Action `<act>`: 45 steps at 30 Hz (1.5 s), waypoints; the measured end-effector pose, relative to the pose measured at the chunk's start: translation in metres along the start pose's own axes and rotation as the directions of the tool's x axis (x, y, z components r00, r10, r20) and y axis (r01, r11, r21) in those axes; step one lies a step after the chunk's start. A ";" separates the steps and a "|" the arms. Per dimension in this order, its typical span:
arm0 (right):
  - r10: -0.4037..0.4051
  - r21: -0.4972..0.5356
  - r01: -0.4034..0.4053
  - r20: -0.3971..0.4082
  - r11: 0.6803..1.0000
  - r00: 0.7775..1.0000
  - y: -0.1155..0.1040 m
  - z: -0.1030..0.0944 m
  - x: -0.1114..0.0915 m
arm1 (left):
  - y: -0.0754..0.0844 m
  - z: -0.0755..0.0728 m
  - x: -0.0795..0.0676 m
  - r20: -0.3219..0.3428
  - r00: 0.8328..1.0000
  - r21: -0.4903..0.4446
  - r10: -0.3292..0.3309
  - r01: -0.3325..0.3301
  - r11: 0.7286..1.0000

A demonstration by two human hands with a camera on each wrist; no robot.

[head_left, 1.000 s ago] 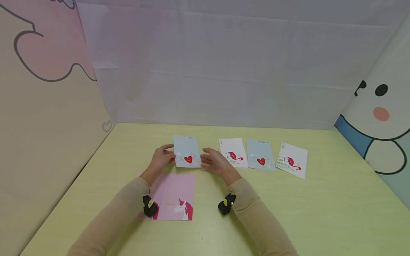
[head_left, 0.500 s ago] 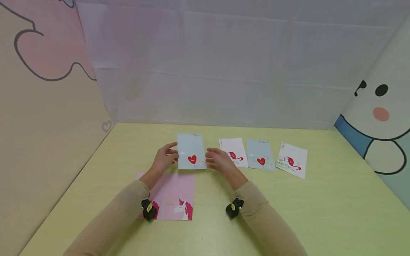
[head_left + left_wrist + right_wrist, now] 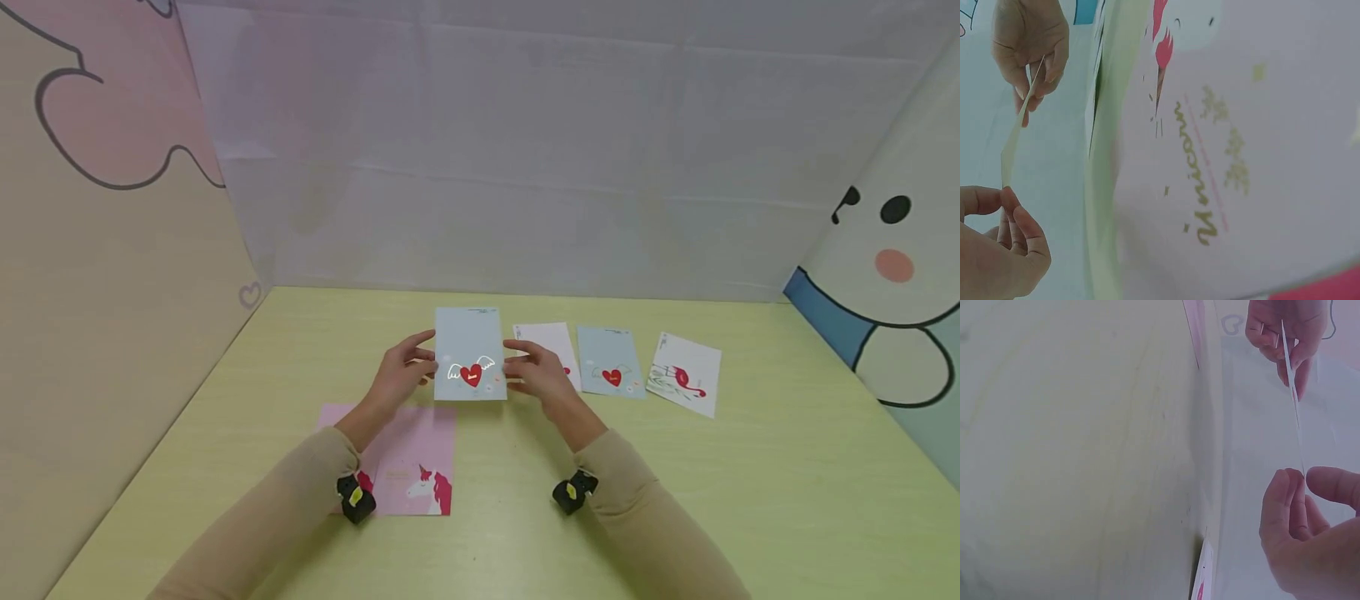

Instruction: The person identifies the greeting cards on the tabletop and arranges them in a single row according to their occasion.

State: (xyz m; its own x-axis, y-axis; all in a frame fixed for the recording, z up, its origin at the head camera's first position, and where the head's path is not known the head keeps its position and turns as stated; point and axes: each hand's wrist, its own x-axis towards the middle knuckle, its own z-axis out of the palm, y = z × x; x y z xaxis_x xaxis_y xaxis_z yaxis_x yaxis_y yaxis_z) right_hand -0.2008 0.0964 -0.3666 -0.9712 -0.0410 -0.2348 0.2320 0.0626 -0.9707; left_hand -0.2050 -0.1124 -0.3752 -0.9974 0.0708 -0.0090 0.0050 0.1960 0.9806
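Observation:
A light blue card (image 3: 468,342) with a red winged heart is held up off the table, its face toward the head camera. My left hand (image 3: 399,375) pinches the card's left edge between thumb and fingers. At the opposite edge, my right hand (image 3: 546,379) pinches it the same way. From the side, in the left wrist view, the card (image 3: 1015,140) appears as a thin strip between both hands. Pink paper (image 3: 401,442) with unicorn prints lies below my left hand, partly covered by the forearm. Behind my right hand lies a white flamingo card (image 3: 542,335), partly hidden.
Right of the hands, a second light blue heart card (image 3: 607,358) and another white flamingo card (image 3: 684,375) lie flat on the pale yellow-green table (image 3: 787,467). A pale cloth backdrop (image 3: 525,167) rises behind the table, with printed panels on both sides.
Both hands have moved right and lifted the light blue card up off the table, closer to the head camera. The right hand now overlaps the nearer flamingo card. The other cards stay put.

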 end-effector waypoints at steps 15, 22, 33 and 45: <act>-0.073 -0.051 0.075 0.047 0.996 0.996 -0.003 -0.021 -0.018 | 0.009 0.014 -0.011 0.024 1.000 -0.036 0.005 -0.004 0.999; -0.109 -0.070 0.116 0.096 0.991 0.989 -0.001 -0.032 -0.026 | 0.012 0.019 -0.018 0.046 0.999 -0.065 0.023 -0.020 0.998; -0.144 -0.078 0.160 0.176 0.984 0.974 0.002 -0.047 -0.042 | 0.015 0.027 -0.030 0.087 0.996 -0.079 0.000 0.007 0.997; -0.186 -0.053 0.209 0.284 0.977 0.941 0.012 -0.062 -0.057 | 0.015 0.034 -0.045 0.125 0.992 -0.086 -0.001 0.012 0.996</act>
State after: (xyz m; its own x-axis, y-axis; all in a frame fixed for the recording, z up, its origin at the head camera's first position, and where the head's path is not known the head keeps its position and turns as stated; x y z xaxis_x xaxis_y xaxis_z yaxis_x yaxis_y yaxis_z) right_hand -0.1462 0.1613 -0.3617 -0.9413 -0.3331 -0.0552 0.0210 0.1053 -0.9942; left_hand -0.1573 -0.0797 -0.3668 -0.9807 0.1924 -0.0342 -0.0127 0.1120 0.9936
